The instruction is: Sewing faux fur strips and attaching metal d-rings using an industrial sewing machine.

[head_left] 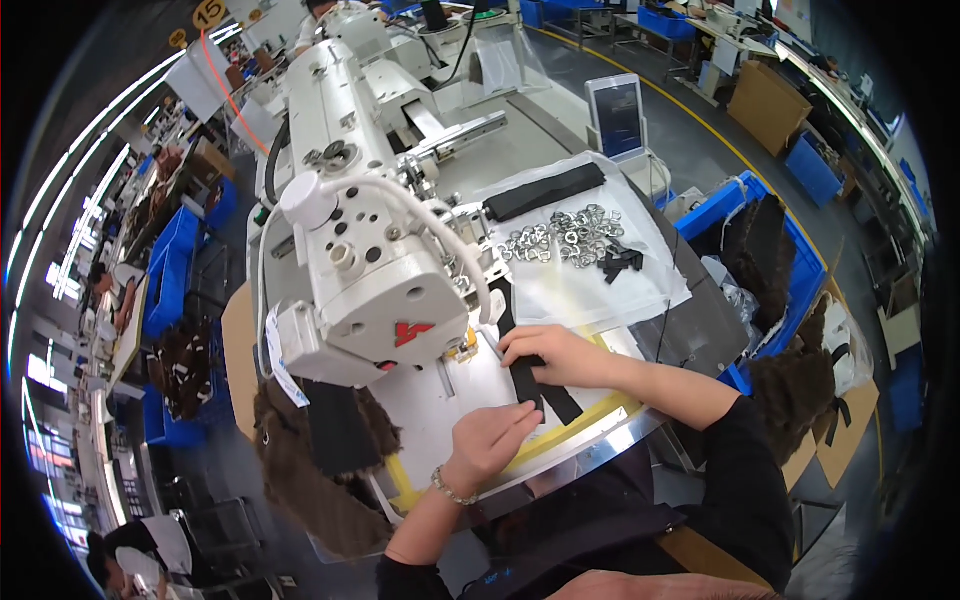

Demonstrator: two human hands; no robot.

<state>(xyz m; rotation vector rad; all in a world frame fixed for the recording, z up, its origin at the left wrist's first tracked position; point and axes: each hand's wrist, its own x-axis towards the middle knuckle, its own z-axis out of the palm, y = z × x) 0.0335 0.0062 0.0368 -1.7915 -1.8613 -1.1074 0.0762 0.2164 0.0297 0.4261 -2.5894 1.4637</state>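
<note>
Black strap [535, 385] lay at frame centre on the worktop [600, 415], long axis running upper-left to lower-right; right hand [550, 355] fingers flat upon it, left hand [490, 440] curled loosely at its lower edge, grasping nothing.

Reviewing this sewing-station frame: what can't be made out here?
All in the head view:
- The needle area: hidden behind the white sewing machine head.
- The black strap: its middle is covered by the right hand.
- The left hand fingers: whether they press the strap or the plate is unclear.
- The metal rings: too small to tell their shape.
- The brown furry piece: partly under the table edge.
</note>
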